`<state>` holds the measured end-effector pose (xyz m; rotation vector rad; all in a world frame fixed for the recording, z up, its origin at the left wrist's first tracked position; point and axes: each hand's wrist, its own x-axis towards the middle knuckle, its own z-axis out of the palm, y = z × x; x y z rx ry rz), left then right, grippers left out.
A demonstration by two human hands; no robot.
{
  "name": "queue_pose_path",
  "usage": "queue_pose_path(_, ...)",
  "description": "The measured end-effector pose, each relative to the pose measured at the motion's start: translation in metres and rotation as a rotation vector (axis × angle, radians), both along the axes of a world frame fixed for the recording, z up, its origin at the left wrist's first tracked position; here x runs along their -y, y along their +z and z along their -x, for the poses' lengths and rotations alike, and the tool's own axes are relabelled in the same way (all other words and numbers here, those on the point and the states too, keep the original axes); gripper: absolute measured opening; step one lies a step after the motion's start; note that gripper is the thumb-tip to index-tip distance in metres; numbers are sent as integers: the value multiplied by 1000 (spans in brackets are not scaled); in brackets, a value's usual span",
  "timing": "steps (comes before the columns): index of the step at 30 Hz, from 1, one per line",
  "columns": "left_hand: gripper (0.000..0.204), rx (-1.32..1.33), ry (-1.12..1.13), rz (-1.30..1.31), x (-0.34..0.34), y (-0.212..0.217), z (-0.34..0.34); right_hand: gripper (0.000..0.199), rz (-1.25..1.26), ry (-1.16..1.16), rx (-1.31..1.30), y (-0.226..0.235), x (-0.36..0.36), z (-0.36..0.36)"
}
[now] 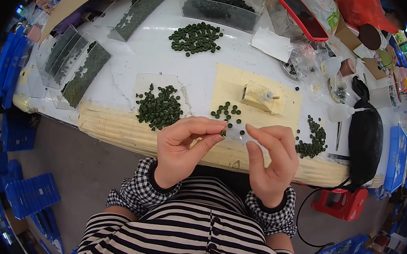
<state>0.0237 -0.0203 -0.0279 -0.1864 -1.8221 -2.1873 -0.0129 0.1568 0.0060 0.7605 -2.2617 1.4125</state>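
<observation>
My left hand (181,147) pinches a small dark green round piece (223,133) between thumb and forefinger, just over the table's front edge. Close by on its right, my right hand (275,158) has thumb and forefinger apart, with nothing visible between them. Several loose green pieces (226,110) lie on the yellow sheet (224,83) beyond my fingertips. On that sheet stands a small block fixture (257,97) wrapped in yellowish tape, with a metal pin. A heap of green pieces (159,107) is left of my left hand, and a smaller heap (314,140) lies right of my right hand.
Farther back are another pile of green pieces (195,38) and clear bins (221,13) of dark pieces. A red-cased phone (300,13) leans at the back right. A black cushion-like object (364,141) hangs over the right table edge, near a white squeeze bottle (339,111).
</observation>
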Motion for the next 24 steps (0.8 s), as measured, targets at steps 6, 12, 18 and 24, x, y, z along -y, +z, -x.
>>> queue_pose_path(6, 23, -16, -20, 10, -5, 4, 0, 37, 96, 127, 81, -15, 7, -15)
queue_pose_path(12, 24, -38, -60, 35, -2, 6, -1, 36, 99, 129, 74, -16, 5, -15)
queue_pose_path(18, 24, 55, -51, -104, -8, 6, -2, 36, 81, 131, 57, -17, 3, -15)
queue_pose_path(24, 23, 2, -54, 63, -6, 6, 1, 36, 67, 121, 26, -18, 0, -14)
